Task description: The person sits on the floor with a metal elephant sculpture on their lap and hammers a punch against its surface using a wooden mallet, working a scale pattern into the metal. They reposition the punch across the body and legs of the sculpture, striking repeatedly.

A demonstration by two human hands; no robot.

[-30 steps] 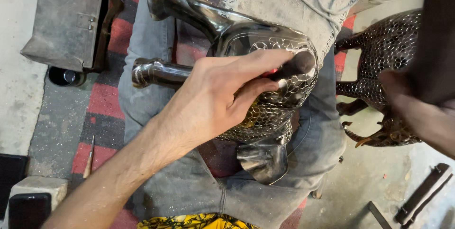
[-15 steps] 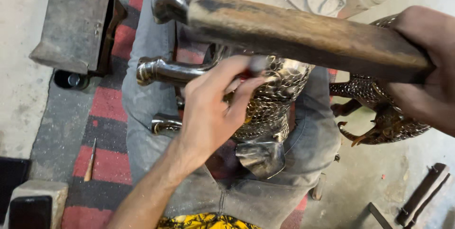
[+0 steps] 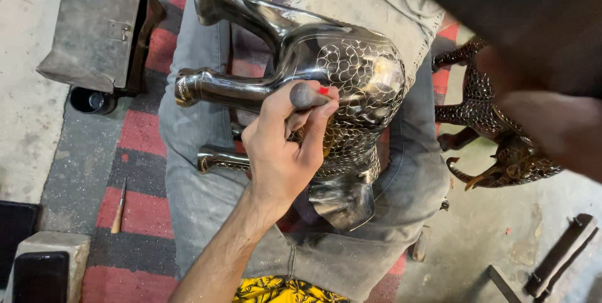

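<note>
A shiny metal animal figure (image 3: 351, 58) lies on its side across my lap, legs pointing left, its body covered in an engraved scale pattern. My left hand (image 3: 282, 152) grips a small steel punch (image 3: 307, 95) and holds its tip against the figure's flank. My right hand (image 3: 558, 127) is blurred at the right edge. It is closed on a dark wooden mallet (image 3: 501, 15) that fills the upper right corner, close to the camera and well above the figure.
A second, darker patterned animal figure (image 3: 495, 146) stands on the floor to the right. A grey metal box (image 3: 94, 27) and a black cup (image 3: 94, 99) sit at upper left. A wooden-handled tool (image 3: 118, 206) lies on the red and grey striped rug (image 3: 138, 134). Dark metal bars (image 3: 558, 256) lie at lower right.
My left hand went from resting flat on the figure to holding the punch against it. The mallet swung across the figure, then rose to the upper right.
</note>
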